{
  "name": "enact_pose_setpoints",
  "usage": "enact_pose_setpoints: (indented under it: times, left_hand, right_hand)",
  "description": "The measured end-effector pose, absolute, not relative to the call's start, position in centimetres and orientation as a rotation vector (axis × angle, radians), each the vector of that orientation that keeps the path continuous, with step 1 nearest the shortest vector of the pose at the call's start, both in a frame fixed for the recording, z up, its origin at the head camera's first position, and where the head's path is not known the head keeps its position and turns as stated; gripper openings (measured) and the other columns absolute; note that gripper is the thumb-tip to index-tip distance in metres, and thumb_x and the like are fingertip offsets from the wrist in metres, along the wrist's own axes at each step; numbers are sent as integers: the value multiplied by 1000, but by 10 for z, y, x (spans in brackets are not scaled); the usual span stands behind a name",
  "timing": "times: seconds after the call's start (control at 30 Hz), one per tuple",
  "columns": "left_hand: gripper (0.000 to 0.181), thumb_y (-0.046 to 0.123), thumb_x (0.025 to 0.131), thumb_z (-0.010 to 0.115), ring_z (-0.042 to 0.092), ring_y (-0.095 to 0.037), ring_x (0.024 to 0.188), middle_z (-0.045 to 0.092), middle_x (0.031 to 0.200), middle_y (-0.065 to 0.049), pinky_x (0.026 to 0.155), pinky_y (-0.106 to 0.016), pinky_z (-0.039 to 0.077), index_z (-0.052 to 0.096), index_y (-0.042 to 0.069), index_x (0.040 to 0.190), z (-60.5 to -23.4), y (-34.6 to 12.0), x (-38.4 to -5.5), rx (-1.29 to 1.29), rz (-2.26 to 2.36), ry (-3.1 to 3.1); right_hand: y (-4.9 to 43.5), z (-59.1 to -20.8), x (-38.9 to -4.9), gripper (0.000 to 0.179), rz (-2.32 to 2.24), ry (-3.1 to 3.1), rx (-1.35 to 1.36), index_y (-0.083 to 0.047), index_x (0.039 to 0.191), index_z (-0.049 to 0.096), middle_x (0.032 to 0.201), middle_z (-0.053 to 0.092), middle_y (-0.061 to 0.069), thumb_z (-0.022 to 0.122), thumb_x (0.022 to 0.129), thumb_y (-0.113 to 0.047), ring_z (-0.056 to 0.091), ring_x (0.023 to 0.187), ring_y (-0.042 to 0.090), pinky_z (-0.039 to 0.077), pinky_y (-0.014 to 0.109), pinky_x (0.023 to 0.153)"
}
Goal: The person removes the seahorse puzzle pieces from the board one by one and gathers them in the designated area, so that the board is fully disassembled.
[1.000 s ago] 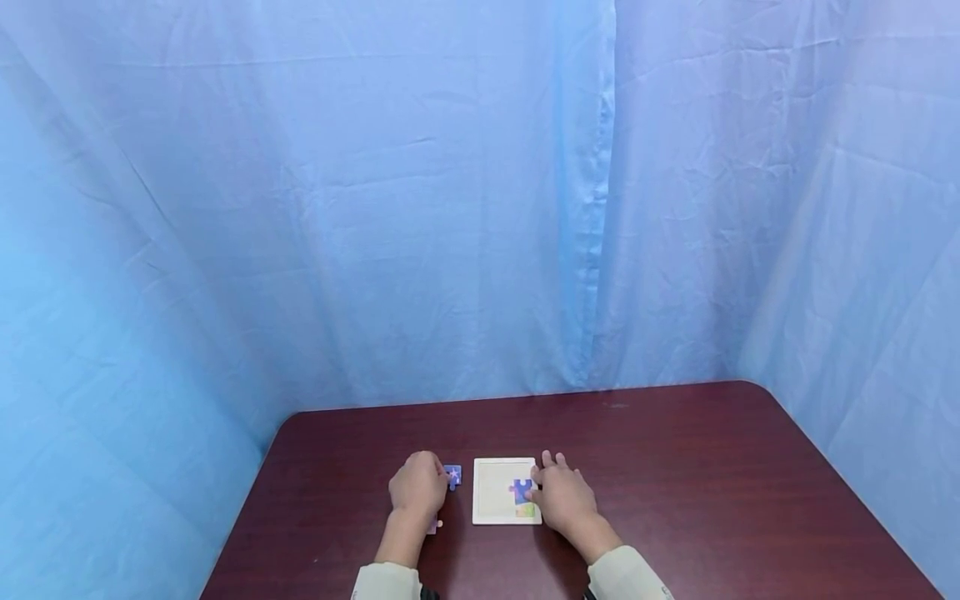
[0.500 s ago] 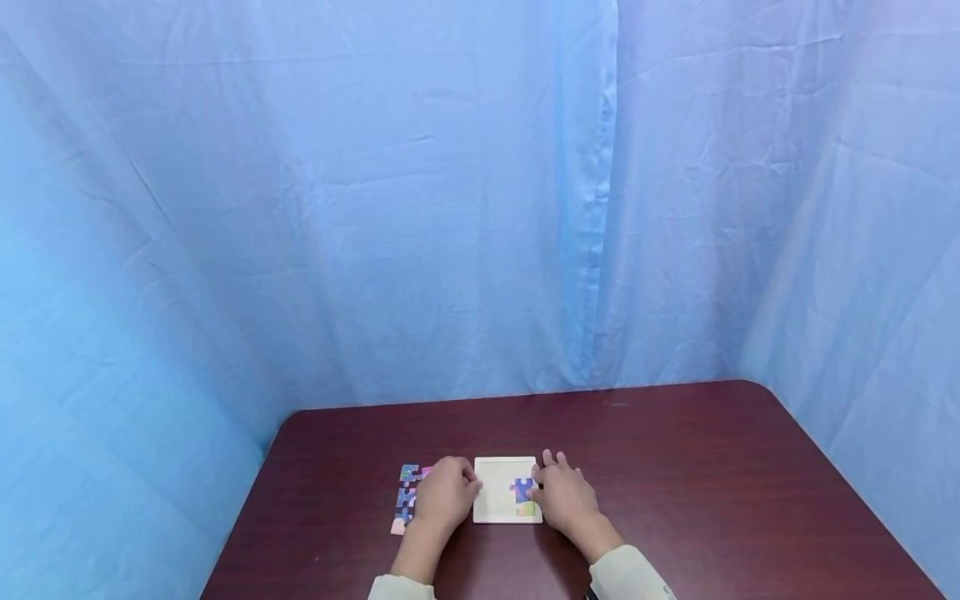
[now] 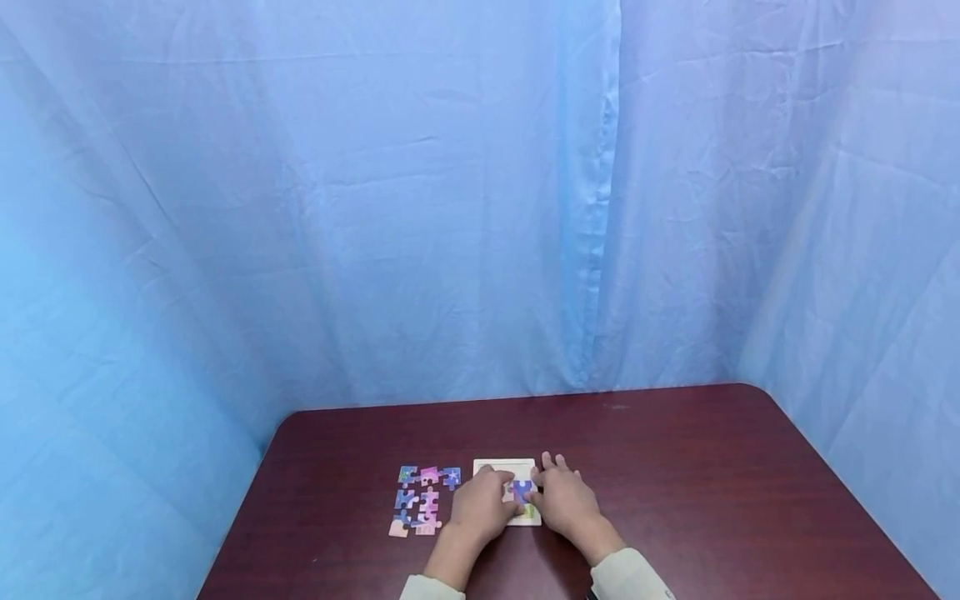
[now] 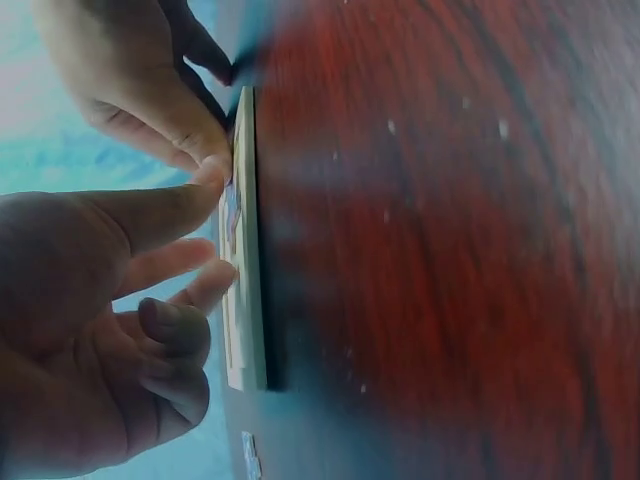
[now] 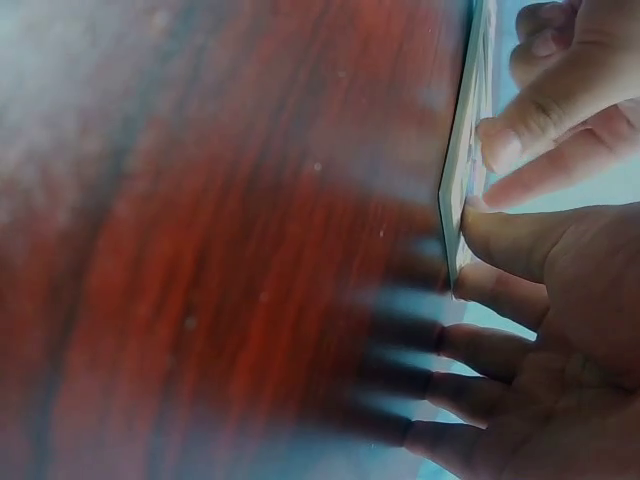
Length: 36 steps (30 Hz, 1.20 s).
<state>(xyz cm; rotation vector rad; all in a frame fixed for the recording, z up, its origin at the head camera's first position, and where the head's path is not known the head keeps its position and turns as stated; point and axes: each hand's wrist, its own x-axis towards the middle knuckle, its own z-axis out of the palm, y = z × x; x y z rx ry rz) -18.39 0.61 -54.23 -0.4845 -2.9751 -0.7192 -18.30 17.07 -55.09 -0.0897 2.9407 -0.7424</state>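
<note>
In the head view, a pale square puzzle tray [image 3: 504, 462] lies on the table, with a blue-purple jigsaw piece [image 3: 522, 489] at its right side and a yellow-green one [image 3: 529, 512] just below it. My left hand [image 3: 480, 504] reaches over the tray's left half. Its thumb and index finger are apart, touching down near the blue-purple piece, and its other fingers curl loosely in the left wrist view. My right hand [image 3: 566, 500] rests at the right edge, thumb on the tray and index finger against the rim. Its remaining fingers stretch toward the tabletop in the right wrist view.
Several loose jigsaw pieces [image 3: 429, 502] lie in rough rows left of the tray, in blue, pink and peach. The dark red table [image 3: 675, 467] ends at a rounded back edge, behind which blue curtains [image 3: 450, 250] hang on all visible sides.
My left hand has moved right, from above the loose pieces to over the tray, uncovering those pieces. My right hand has stayed at the tray's right edge.
</note>
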Motion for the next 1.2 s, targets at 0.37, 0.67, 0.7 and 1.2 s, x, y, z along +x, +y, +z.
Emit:
enact_pose_setpoints:
  times: [0.37,0.67,0.7,1.2]
  left_hand:
    - [35,26,73,95,71,-22,77,70,90,-5,65,-41,55,83,17,105,-540,17,-182,-405,-640,-2977]
    - [39,26,74,94,73,-24,79,72,95,-8,69,-43,57,82,14,110,-536,22,-175,-392,-600,-2975]
    - [39,26,75,93,73,-25,79,72,95,-8,70,-44,58,82,14,111,-536,22,-175,-389,-609,-2980]
    - [47,29,74,94,73,-24,81,70,95,-7,71,-44,58,79,12,115,-542,18,-174,-368,-608,-2999]
  right_hand:
    - [177,-551,-184,47,-779,2925,-166,-2,138,68,163,43,29,74,98,-27,35,156,50,35,69,119]
    - [185,-549,-184,62,-811,2846,-218,0,144,62,166,37,29,81,92,-28,28,158,51,31,70,121]
    - [185,-548,-184,63,-814,2840,-213,0,145,61,167,37,29,81,92,-27,28,158,51,30,70,121]
    - [185,-547,-186,64,-865,2812,-253,1,140,65,165,38,32,85,85,-25,28,157,53,29,72,121]
